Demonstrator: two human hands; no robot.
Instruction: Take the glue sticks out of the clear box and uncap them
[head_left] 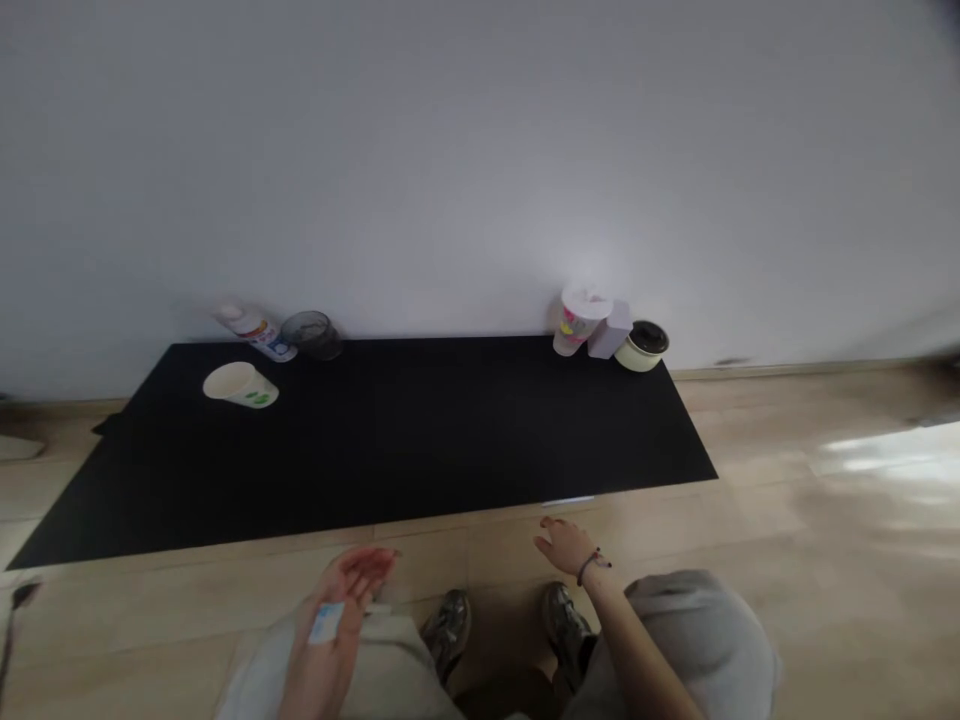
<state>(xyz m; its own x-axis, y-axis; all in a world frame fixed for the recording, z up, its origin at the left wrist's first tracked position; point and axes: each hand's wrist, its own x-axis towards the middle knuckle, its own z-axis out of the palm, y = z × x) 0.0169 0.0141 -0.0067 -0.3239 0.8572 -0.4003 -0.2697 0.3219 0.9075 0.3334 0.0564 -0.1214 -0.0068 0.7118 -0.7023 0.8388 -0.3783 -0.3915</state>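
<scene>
My left hand (360,577) is over my left knee, palm up and fingers loosely apart, with nothing in it. A white and blue patch (327,622) sits on that wrist. In front of my right knee hangs my right hand (566,545), its fingers apart and holding nothing; a dark cord bracelet (591,566) circles the wrist. Both hands are short of the near edge of a black mat (450,430). A white paper cup (238,384) with green marks stands on the mat's left part. Behind it are a white bottle (259,332) and a dark see-through cup (315,337).
At the mat's back right stand a white-lidded cup (577,322) with pink and yellow print, a pale purple box (611,332) and a cream container (640,350) with a dark lid. A white wall (450,170) rises behind. A thin white strip (568,500) lies near the mat's front edge.
</scene>
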